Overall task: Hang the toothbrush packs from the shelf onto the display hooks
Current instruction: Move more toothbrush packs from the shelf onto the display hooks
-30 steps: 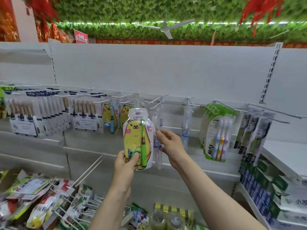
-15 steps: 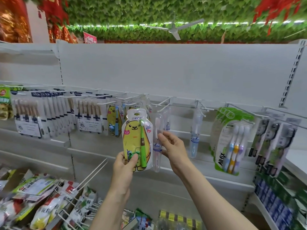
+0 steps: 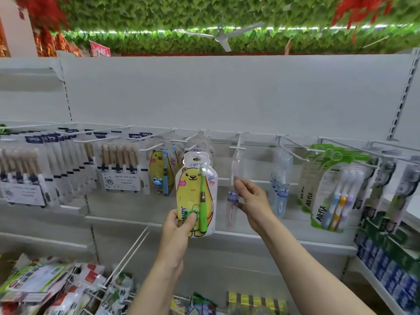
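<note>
The back panel [image 3: 227,94] above the hook rail [image 3: 256,136] is bare, leaving open room overhead. Along the rail, packs crowd the left hooks [image 3: 68,160]; a bear pack [image 3: 161,171] hangs just left of the held bear pack [image 3: 196,194]. Between the clear pack [image 3: 234,189] and the next clear pack [image 3: 281,180] lies a gap. Long bare hook prongs [image 3: 293,147] jut forward on the right, beside the green pack [image 3: 334,189].

- bear pack [image 3: 196,196] I'm holding: "BABY" in blue at its 2 o'clock edge, "3-12" on a little pink badge at 9 o'clock, Chinese characters up top
- green three-brush pack [image 3: 327,192] at my 3 o'clock: "All-fix" down the side
- white multipacks [image 3: 121,164] at 9 o'clock: "6PCS" header tags, "CARING FOR GUMS" on the card
- clear single pack [image 3: 233,196]: too blurry to read
</note>
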`<state>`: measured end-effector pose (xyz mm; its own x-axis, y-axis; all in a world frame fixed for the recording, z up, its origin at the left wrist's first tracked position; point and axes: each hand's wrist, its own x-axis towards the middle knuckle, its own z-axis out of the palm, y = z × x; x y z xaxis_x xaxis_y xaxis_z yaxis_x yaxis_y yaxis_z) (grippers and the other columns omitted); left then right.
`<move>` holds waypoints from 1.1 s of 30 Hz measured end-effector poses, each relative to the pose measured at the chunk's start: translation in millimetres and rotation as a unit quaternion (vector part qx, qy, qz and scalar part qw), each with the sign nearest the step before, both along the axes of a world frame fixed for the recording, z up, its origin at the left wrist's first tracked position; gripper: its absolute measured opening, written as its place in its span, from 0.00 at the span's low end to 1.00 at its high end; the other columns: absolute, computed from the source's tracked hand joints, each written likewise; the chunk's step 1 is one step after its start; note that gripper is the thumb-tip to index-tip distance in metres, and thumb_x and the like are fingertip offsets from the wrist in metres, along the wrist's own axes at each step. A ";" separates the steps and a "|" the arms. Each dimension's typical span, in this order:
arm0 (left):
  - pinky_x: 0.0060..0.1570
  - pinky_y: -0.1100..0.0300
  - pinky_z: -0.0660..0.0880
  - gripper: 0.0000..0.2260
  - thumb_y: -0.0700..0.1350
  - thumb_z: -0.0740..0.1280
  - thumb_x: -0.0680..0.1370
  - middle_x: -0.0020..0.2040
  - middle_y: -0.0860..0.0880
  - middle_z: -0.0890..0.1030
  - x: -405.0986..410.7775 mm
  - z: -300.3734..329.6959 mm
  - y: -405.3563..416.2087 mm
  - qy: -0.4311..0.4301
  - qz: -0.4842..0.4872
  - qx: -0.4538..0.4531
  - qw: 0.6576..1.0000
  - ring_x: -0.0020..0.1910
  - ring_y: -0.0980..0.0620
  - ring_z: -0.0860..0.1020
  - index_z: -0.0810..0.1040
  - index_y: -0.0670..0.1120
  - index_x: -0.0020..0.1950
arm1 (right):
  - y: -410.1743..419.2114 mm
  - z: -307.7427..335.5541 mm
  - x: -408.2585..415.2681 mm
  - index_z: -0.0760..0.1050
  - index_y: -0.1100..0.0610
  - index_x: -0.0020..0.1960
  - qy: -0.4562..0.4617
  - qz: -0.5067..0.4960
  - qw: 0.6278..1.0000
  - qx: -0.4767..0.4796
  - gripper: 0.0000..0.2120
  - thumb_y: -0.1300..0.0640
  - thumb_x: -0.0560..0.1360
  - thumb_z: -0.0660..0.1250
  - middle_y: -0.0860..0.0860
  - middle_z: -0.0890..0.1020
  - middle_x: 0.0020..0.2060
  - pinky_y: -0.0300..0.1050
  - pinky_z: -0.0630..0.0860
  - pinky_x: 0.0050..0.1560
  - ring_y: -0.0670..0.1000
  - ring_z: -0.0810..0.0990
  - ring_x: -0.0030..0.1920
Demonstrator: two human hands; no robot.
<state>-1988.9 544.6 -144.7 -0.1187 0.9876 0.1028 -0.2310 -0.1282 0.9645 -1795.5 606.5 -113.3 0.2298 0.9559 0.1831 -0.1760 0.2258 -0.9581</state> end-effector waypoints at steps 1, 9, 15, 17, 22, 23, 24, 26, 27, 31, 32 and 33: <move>0.52 0.54 0.76 0.07 0.39 0.67 0.80 0.51 0.46 0.85 -3.8 -0.2 3.1 0.001 -0.006 -0.001 1.000 0.54 0.46 0.82 0.77 0.44 0.57 | 1.8 -1.0 -0.6 0.79 0.56 0.64 -0.001 -0.009 1.000 0.002 0.13 0.56 0.80 0.68 0.57 0.84 0.55 0.60 0.78 0.61 0.56 0.82 0.56; 0.45 0.59 0.73 0.06 0.40 0.66 0.81 0.52 0.48 0.85 -27.3 -2.1 18.6 -0.001 -0.043 -0.008 0.999 0.53 0.48 0.82 0.76 0.46 0.57 | 1.5 -3.3 -5.5 0.79 0.58 0.63 -0.008 -0.071 0.997 0.004 0.13 0.56 0.80 0.68 0.58 0.84 0.56 0.53 0.81 0.58 0.56 0.83 0.55; 0.47 0.58 0.74 0.07 0.40 0.67 0.80 0.53 0.47 0.85 -38.3 -8.3 23.0 -0.005 -0.065 -0.007 0.998 0.54 0.48 0.82 0.76 0.45 0.57 | -20.7 -6.5 -31.6 0.77 0.57 0.55 -0.030 -0.311 0.950 0.002 0.11 0.51 0.78 0.71 0.48 0.81 0.46 0.38 0.73 0.46 0.50 0.80 0.50; 0.47 0.57 0.75 0.06 0.40 0.67 0.80 0.53 0.46 0.85 -42.1 -9.5 23.8 -0.010 -0.071 -0.001 0.997 0.54 0.46 0.82 0.76 0.45 0.57 | -28.1 3.9 -52.0 0.78 0.56 0.53 -0.050 -0.273 0.960 0.042 0.10 0.50 0.77 0.72 0.49 0.82 0.45 0.39 0.75 0.48 0.49 0.80 0.48; 0.44 0.60 0.75 0.07 0.39 0.67 0.80 0.52 0.45 0.85 -53.9 -9.1 23.1 -0.023 -0.084 0.020 0.996 0.52 0.47 0.83 0.76 0.44 0.57 | -33.2 33.5 -107.5 0.81 0.56 0.57 -0.126 -0.054 0.989 0.051 0.15 0.48 0.76 0.73 0.49 0.86 0.48 0.42 0.81 0.52 0.46 0.85 0.50; 0.45 0.59 0.75 0.07 0.39 0.67 0.80 0.52 0.45 0.85 -58.0 -9.6 24.3 -0.027 -0.085 0.024 0.996 0.52 0.46 0.83 0.76 0.44 0.57 | -32.7 37.2 -115.4 0.81 0.57 0.58 -0.122 -0.042 0.990 0.061 0.15 0.49 0.76 0.73 0.50 0.87 0.49 0.41 0.81 0.51 0.47 0.85 0.50; 0.46 0.58 0.76 0.07 0.38 0.67 0.79 0.51 0.45 0.85 -62.4 -10.1 25.5 -0.031 -0.085 0.029 0.995 0.53 0.45 0.83 0.76 0.44 0.57 | -32.3 39.8 -121.4 0.81 0.58 0.57 -0.118 -0.040 0.990 0.068 0.14 0.51 0.76 0.73 0.52 0.87 0.49 0.40 0.81 0.50 0.49 0.86 0.50; 0.47 0.57 0.76 0.08 0.38 0.68 0.79 0.50 0.46 0.86 -72.0 -10.1 27.5 -0.032 -0.089 0.039 0.995 0.53 0.45 0.83 0.76 0.44 0.57 | -30.2 41.8 -129.6 0.81 0.59 0.56 -0.107 -0.047 0.990 0.075 0.13 0.53 0.76 0.74 0.56 0.86 0.49 0.41 0.82 0.50 0.53 0.85 0.52; 0.48 0.57 0.77 0.08 0.38 0.68 0.79 0.50 0.46 0.86 -76.1 -9.6 28.5 -0.032 -0.093 0.043 0.994 0.53 0.46 0.83 0.76 0.44 0.58 | -29.6 42.4 -132.3 0.81 0.60 0.56 -0.099 -0.052 0.991 0.074 0.12 0.54 0.76 0.74 0.57 0.86 0.50 0.43 0.82 0.51 0.55 0.85 0.52; 0.45 0.62 0.77 0.10 0.39 0.68 0.78 0.51 0.48 0.86 -83.7 -6.0 31.3 -0.030 -0.122 0.066 0.990 0.52 0.49 0.83 0.76 0.46 0.59 | -36.5 45.6 -136.6 0.81 0.60 0.54 -0.071 -0.054 0.992 0.087 0.09 0.57 0.76 0.74 0.55 0.87 0.46 0.39 0.82 0.44 0.49 0.86 0.46; 0.45 0.62 0.77 0.11 0.39 0.69 0.78 0.52 0.47 0.85 -83.5 -5.8 31.9 -0.026 -0.128 0.070 0.989 0.53 0.50 0.83 0.76 0.47 0.60 | -39.6 46.7 -136.2 0.81 0.60 0.53 -0.065 -0.056 0.992 0.096 0.08 0.58 0.75 0.74 0.54 0.87 0.45 0.36 0.80 0.41 0.46 0.85 0.44; 0.45 0.62 0.77 0.11 0.39 0.69 0.78 0.52 0.47 0.85 -82.8 -6.0 32.9 -0.025 -0.132 0.075 0.988 0.53 0.49 0.83 0.76 0.47 0.60 | -42.2 47.2 -135.2 0.81 0.60 0.53 -0.060 -0.059 0.991 0.106 0.08 0.59 0.75 0.74 0.53 0.87 0.44 0.34 0.78 0.40 0.44 0.85 0.42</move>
<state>-2071.7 577.5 -150.7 0.1318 0.9591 0.2505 -0.3217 -0.1976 0.9260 -1930.7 564.3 -66.0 0.3022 0.8606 0.4099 -0.0238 0.4367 -0.8993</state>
